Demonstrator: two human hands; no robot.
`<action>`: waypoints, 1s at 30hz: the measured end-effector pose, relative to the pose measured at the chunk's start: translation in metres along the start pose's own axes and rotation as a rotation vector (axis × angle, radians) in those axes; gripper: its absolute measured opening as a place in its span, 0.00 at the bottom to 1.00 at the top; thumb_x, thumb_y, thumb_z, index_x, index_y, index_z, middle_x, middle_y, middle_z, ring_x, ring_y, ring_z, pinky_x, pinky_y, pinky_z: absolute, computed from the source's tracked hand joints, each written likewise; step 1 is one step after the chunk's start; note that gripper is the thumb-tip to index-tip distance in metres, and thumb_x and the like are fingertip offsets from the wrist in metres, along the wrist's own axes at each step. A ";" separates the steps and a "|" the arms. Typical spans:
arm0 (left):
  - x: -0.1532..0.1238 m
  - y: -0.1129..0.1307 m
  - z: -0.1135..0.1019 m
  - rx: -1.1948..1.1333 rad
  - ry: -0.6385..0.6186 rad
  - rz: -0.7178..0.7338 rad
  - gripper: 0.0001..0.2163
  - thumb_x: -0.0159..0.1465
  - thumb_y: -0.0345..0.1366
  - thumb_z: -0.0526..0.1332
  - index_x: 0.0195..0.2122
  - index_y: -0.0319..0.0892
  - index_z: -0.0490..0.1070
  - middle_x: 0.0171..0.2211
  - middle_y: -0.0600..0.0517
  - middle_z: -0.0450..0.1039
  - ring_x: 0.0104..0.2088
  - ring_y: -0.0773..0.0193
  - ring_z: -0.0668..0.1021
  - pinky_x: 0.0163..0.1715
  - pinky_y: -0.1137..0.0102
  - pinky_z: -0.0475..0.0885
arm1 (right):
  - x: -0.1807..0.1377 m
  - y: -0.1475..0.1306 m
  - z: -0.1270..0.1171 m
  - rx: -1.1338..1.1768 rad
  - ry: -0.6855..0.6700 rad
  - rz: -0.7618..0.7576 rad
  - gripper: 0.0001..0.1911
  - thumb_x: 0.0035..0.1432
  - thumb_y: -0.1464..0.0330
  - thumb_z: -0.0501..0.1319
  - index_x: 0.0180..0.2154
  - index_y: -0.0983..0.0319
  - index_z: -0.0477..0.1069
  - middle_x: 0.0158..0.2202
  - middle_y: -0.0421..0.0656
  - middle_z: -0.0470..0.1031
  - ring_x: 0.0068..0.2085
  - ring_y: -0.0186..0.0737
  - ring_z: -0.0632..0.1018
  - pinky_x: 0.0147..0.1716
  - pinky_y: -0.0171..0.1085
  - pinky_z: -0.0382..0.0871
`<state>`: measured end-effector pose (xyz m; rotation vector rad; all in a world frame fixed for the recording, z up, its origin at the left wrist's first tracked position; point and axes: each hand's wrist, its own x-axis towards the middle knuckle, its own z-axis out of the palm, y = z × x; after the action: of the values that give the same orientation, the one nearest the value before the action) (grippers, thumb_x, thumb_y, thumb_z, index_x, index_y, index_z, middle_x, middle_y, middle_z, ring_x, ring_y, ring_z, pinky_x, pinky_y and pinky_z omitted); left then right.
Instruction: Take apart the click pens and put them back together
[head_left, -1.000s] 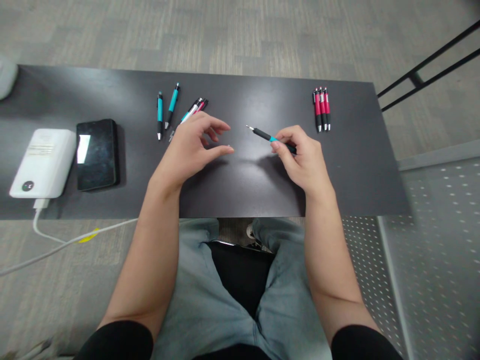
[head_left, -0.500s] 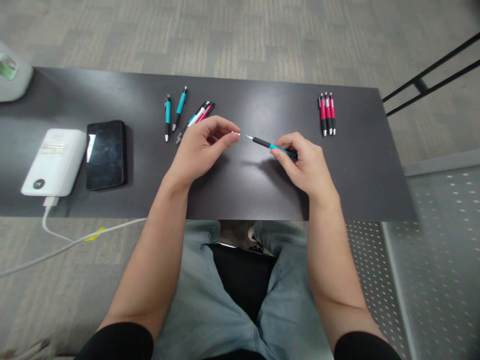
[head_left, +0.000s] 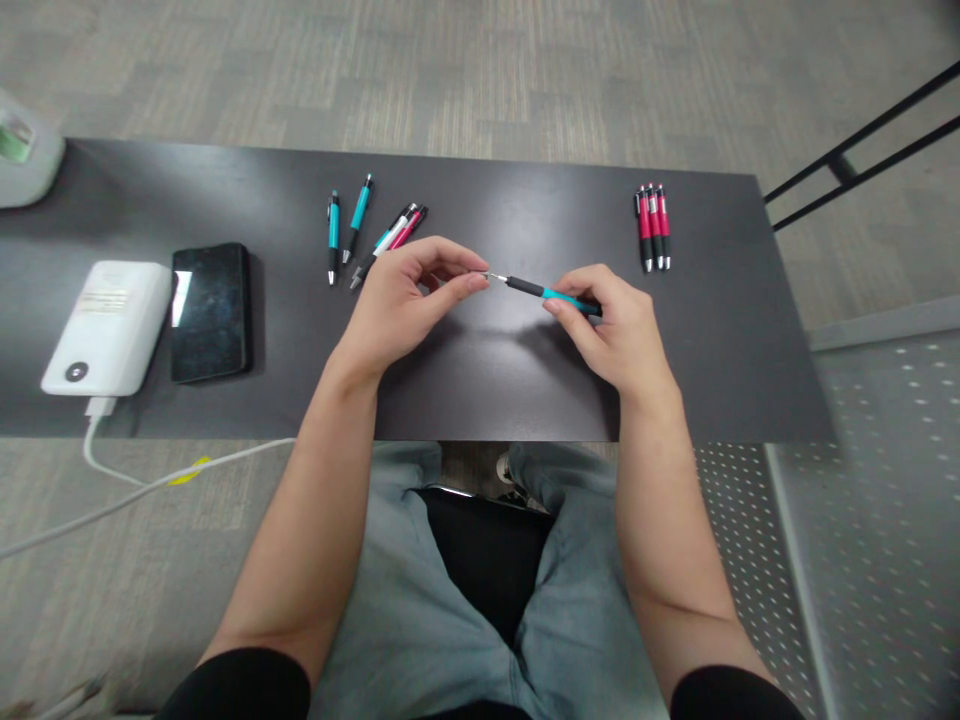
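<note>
My right hand grips a turquoise pen by its barrel, the black grip section pointing left. A thin metal refill point sticks out of the pen's front end. My left hand is closed in a pinch at that point, its thumb and index finger around a small metal pen tip, mostly hidden by the fingers. Both hands are held above the dark table. Just beyond my left hand lies a group of mixed pens, white, red and turquoise, partly covered by the hand.
Two turquoise pens lie to the left of the mixed group. Three red pens sit side by side at the far right. On the left are a black phone-like device and a white power bank with a cable.
My left hand has moved slightly right, closing the gap, so its fingertips now meet the refill point. The right hand with the pen has barely shifted.
</note>
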<state>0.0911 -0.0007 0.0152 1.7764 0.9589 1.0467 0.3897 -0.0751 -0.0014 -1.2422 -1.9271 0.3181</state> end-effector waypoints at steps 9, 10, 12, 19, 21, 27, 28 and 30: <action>-0.001 0.005 0.003 0.030 -0.055 -0.009 0.24 0.73 0.63 0.85 0.45 0.47 0.90 0.44 0.45 0.93 0.44 0.53 0.90 0.45 0.61 0.84 | 0.002 -0.009 -0.004 -0.040 -0.078 0.061 0.07 0.87 0.56 0.69 0.53 0.48 0.85 0.50 0.49 0.91 0.47 0.62 0.88 0.52 0.60 0.84; -0.001 0.006 0.003 0.037 -0.057 -0.009 0.22 0.73 0.62 0.84 0.45 0.47 0.90 0.44 0.46 0.93 0.44 0.53 0.90 0.45 0.61 0.84 | 0.003 -0.008 -0.003 -0.029 -0.066 0.036 0.08 0.87 0.55 0.69 0.53 0.49 0.85 0.49 0.49 0.91 0.47 0.61 0.89 0.51 0.59 0.84; -0.002 0.007 0.004 0.059 -0.064 -0.015 0.19 0.74 0.58 0.84 0.45 0.48 0.90 0.43 0.46 0.93 0.44 0.52 0.89 0.45 0.60 0.84 | 0.004 -0.006 -0.001 -0.021 -0.053 0.010 0.12 0.88 0.53 0.68 0.51 0.50 0.86 0.48 0.48 0.91 0.47 0.59 0.89 0.51 0.56 0.83; -0.002 0.010 0.005 0.100 -0.076 -0.023 0.14 0.74 0.52 0.83 0.45 0.48 0.90 0.43 0.47 0.93 0.43 0.53 0.88 0.43 0.60 0.83 | 0.004 -0.012 -0.003 0.015 -0.080 0.100 0.21 0.89 0.45 0.65 0.54 0.50 0.88 0.50 0.51 0.91 0.48 0.60 0.87 0.54 0.60 0.84; -0.002 0.010 0.006 0.102 -0.077 -0.027 0.14 0.74 0.52 0.83 0.45 0.48 0.90 0.43 0.47 0.93 0.43 0.53 0.88 0.43 0.61 0.83 | 0.004 -0.016 -0.005 0.038 -0.106 0.126 0.20 0.88 0.43 0.66 0.56 0.48 0.89 0.52 0.51 0.92 0.49 0.63 0.86 0.53 0.64 0.83; -0.002 0.009 0.007 0.089 -0.082 -0.032 0.13 0.73 0.51 0.83 0.44 0.47 0.90 0.43 0.47 0.93 0.42 0.54 0.87 0.43 0.60 0.83 | 0.006 -0.013 -0.003 0.026 -0.134 0.113 0.25 0.91 0.44 0.61 0.47 0.51 0.86 0.46 0.51 0.90 0.46 0.58 0.86 0.53 0.59 0.82; -0.002 0.008 0.008 0.083 -0.082 -0.029 0.13 0.73 0.51 0.83 0.44 0.47 0.90 0.43 0.47 0.93 0.41 0.54 0.87 0.43 0.60 0.83 | 0.005 -0.011 -0.002 0.033 -0.137 0.111 0.23 0.91 0.46 0.61 0.47 0.51 0.85 0.45 0.50 0.90 0.45 0.57 0.86 0.52 0.57 0.82; -0.002 0.007 0.008 0.068 -0.081 -0.022 0.13 0.73 0.50 0.83 0.44 0.47 0.90 0.43 0.47 0.93 0.41 0.55 0.87 0.43 0.61 0.82 | 0.004 -0.010 -0.001 0.057 -0.115 0.101 0.17 0.89 0.49 0.65 0.51 0.52 0.85 0.44 0.49 0.89 0.42 0.54 0.85 0.48 0.54 0.82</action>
<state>0.0994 -0.0077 0.0188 1.8455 0.9727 0.9308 0.3834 -0.0767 0.0071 -1.3109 -1.9413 0.5027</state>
